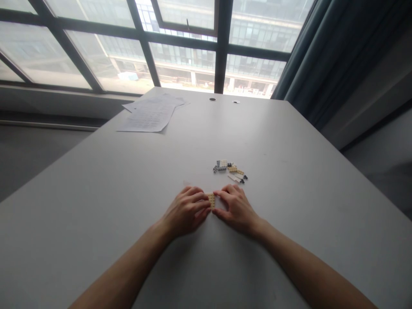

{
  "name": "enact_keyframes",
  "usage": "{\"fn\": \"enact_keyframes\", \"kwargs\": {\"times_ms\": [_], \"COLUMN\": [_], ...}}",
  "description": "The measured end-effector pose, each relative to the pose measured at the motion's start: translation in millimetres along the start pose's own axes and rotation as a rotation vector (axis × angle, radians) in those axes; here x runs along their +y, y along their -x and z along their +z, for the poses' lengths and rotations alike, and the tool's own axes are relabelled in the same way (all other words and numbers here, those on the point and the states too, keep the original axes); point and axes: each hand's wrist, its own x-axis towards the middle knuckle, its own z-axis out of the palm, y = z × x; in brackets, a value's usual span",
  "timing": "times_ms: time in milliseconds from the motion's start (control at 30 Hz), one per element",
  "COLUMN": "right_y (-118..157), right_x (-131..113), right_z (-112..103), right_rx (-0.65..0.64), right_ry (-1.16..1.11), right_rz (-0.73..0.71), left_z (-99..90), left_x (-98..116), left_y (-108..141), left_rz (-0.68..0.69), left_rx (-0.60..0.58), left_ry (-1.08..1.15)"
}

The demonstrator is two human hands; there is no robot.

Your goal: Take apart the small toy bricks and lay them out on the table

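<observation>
A small tan studded building-brick plate (211, 201) is between my two hands, low over the white table (128, 201). My left hand (189, 208) grips it from the left, and its fingers cover that side of the plate. On the right edge, the thumb and fingertips of my right hand (236, 208) close on the plate's corners. Just beyond my hands lies a loose pile of building bricks (232, 169) in grey, white, tan and black.
Printed paper sheets (151, 113) lie at the table's far left. Two round cable holes, one dark (213, 99) and one partly covered (236, 102), sit near the far edge. Beyond stand a framed window (222, 47) and a dark curtain (309, 64) at right.
</observation>
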Motion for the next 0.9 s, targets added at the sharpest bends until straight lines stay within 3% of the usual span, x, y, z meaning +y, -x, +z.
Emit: {"fn": "enact_keyframes", "kwargs": {"times_ms": [233, 467, 600, 700, 900], "right_y": [0.5, -4.6, -26.5, -47.1, -68.6], "right_x": [-0.9, 13.7, 30.5, 39.2, 43.8], "right_z": [0.3, -8.7, -22.4, -26.5, -16.4], "right_rx": [0.008, 0.154, 0.302, 0.313, 0.28], "right_ry": [-0.003, -0.098, 0.095, 0.274, 0.386], "right_rz": [0.0, 0.042, 0.245, 0.371, 0.407], "left_z": [0.6, 3.3, 4.3, 5.7, 6.6], "left_x": [-0.2, -4.7, -6.2, -6.9, -6.2], "left_y": [-0.6, 1.4, 1.1, 1.4, 0.5], "left_rz": [0.003, -0.021, -0.021, -0.023, -0.04], "left_rx": [0.013, 0.199, 0.272, 0.286, 0.302], "left_ry": [-0.001, -0.087, -0.092, -0.081, -0.051]}}
